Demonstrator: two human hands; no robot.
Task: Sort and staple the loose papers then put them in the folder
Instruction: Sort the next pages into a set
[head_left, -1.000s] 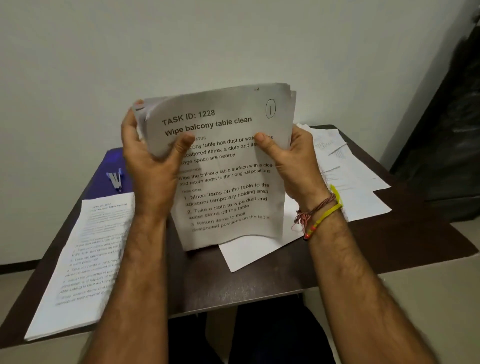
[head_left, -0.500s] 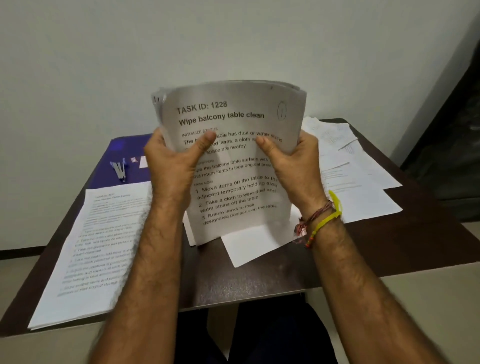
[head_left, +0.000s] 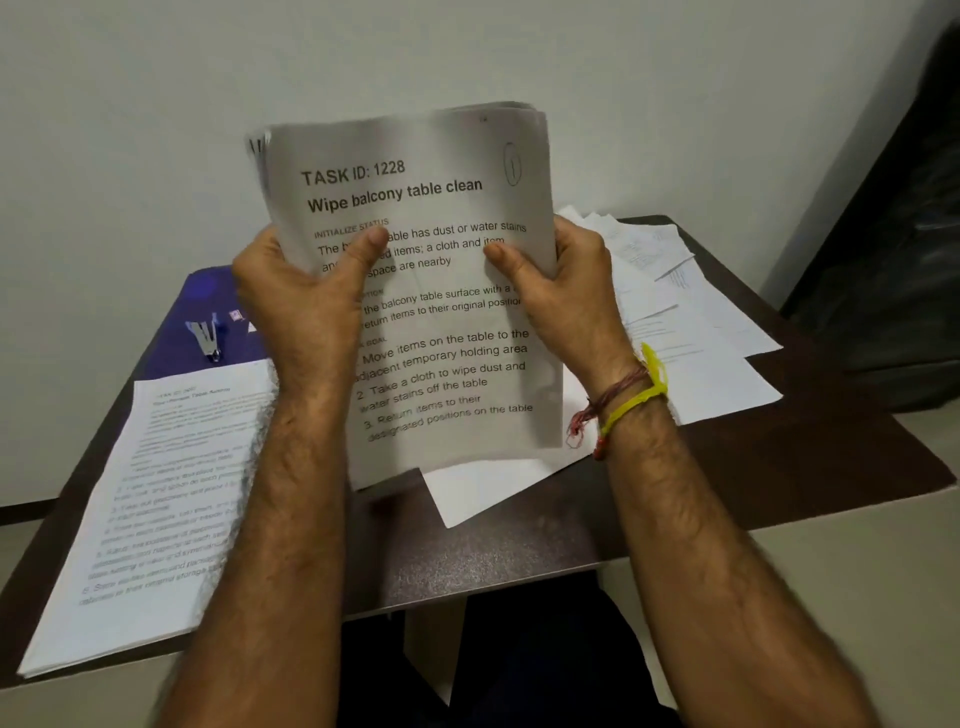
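Thumbs are being pressed flat against the front of a sheaf of papers (head_left: 431, 291), one from each side, while the remaining fingers are curled out of sight behind it. The sheaf is being gripped at its left edge by the left hand (head_left: 298, 306) and at its right edge by the right hand (head_left: 566, 291), and it is being held upright above the dark table (head_left: 519, 545), tilted slightly, with its printed face turned toward the camera. The heading "TASK ID: 1228, Wipe balcony table clean" is being shown on the top sheet, and a circled number is marked in its upper right corner. Several sheet edges are being fanned at the upper left corner of the sheaf. A yellow band and red threads (head_left: 631, 400) are being worn on the right wrist.

On the table, a blank sheet (head_left: 483, 493) is lying just below the sheaf. To the left, a stack of printed pages (head_left: 156, 499) is lying along the table's edge. Behind it, a blue folder (head_left: 208, 291) is lying flat with a stapler (head_left: 205, 338) resting on it. To the right, more loose papers (head_left: 691, 332) are spread in an overlapping pile.
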